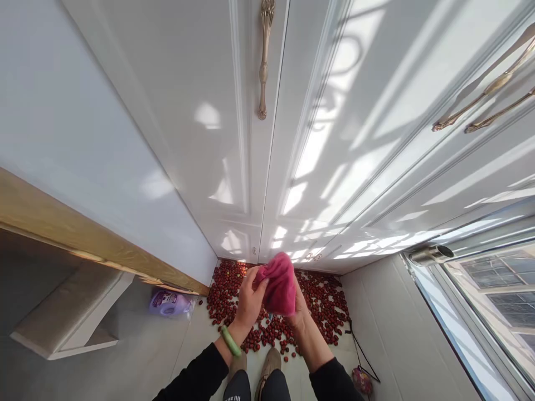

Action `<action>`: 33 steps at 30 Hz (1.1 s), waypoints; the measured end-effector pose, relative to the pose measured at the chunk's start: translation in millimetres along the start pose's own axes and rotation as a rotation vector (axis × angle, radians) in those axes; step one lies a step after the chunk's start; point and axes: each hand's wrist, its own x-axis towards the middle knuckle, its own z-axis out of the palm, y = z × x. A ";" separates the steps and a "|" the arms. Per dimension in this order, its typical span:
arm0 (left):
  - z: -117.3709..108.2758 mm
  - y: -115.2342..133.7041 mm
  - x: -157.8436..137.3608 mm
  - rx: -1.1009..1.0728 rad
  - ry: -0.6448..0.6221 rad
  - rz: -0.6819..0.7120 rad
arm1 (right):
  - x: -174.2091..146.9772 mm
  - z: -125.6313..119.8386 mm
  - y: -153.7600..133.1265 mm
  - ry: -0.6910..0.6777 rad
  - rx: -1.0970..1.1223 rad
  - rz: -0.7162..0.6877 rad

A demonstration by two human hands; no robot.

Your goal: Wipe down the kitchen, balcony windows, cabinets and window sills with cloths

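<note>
A bunched pink-red cloth [281, 287] is held up in front of me, between both hands. My left hand [251, 298] pinches its left edge with thumb and fingers; a green bangle [230, 341] circles that wrist. On the cloth's right side, my right hand [300, 305] grips it from behind, most of its fingers hidden by the fabric. Below the hands, many small dark red fruits [225, 292], which look like dried dates, lie spread over the floor. My shoes [271, 362] stand at the near edge of the fruits.
Tall white cabinet doors [200, 156] with ornate handles [264, 61] rise ahead. To the left are a wood-edged wall, a bench [62, 312] and a purple bottle [169, 302] on the floor. A window [497, 278] and a corded item [361, 380] are on the right.
</note>
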 end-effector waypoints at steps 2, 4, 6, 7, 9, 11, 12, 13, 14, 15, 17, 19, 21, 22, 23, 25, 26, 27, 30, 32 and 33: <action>11.2 -20.1 16.3 0.040 0.012 0.024 | 13.0 -21.7 -1.4 -0.047 0.008 0.018; 23.6 -41.6 35.7 0.102 0.033 0.074 | 29.6 -39.7 -9.1 -0.069 -0.004 -0.002; 36.0 -62.9 57.4 0.175 0.065 0.165 | 48.0 -51.9 -26.3 -0.029 -0.045 -0.073; 41.6 -72.9 68.8 0.220 0.082 0.226 | 56.6 -55.0 -39.0 0.010 -0.082 -0.134; 50.6 -90.4 93.3 0.334 0.089 0.377 | 70.4 -53.8 -72.1 0.108 -0.206 -0.347; 56.0 -102.5 120.9 0.480 0.047 0.548 | 77.8 -41.0 -113.0 0.212 -0.404 -0.699; 57.6 -105.9 136.0 0.552 0.020 0.632 | 79.1 -30.2 -134.9 0.264 -0.525 -0.913; 58.7 -107.3 152.0 0.614 -0.004 0.710 | 79.5 -17.0 -157.1 0.305 -0.654 -1.134; 59.6 -106.6 168.7 0.665 -0.016 0.780 | 79.5 -1.9 -178.9 0.337 -0.780 -1.364; 60.5 -104.1 185.6 0.704 -0.010 0.841 | 79.9 14.2 -199.8 0.374 -0.897 -1.588; 62.7 -95.2 218.2 0.748 0.039 0.946 | 83.9 46.4 -236.6 0.451 -1.092 -1.957; 65.5 -84.9 246.1 0.774 0.108 1.028 | 94.2 74.0 -262.8 0.396 -1.337 -2.176; 68.2 -78.1 267.1 0.817 0.167 1.067 | 109.5 93.7 -274.5 0.305 -1.538 -2.216; 69.4 -76.6 274.8 0.840 0.188 1.079 | 118.0 99.7 -274.2 0.262 -1.597 -2.208; 70.3 -76.4 281.1 0.861 0.204 1.092 | 126.6 102.7 -269.8 0.233 -1.621 -2.199; 71.5 -77.9 289.7 0.882 0.231 1.128 | 144.7 97.4 -250.1 0.198 -1.625 -2.203; 71.8 -78.9 292.5 0.885 0.247 1.151 | 155.1 88.0 -235.9 0.183 -1.625 -2.210; 71.9 -79.6 294.4 0.885 0.266 1.173 | 166.8 73.9 -220.0 0.164 -1.636 -2.209; 70.9 -79.7 296.4 0.887 0.314 1.230 | 209.1 9.3 -173.8 0.077 -1.749 -2.169; 69.3 -79.3 296.0 0.888 0.331 1.250 | 233.4 -33.2 -154.8 0.086 -1.863 -2.156; 68.3 -79.3 295.9 0.887 0.332 1.257 | 240.2 -46.3 -150.6 0.100 -1.947 -2.143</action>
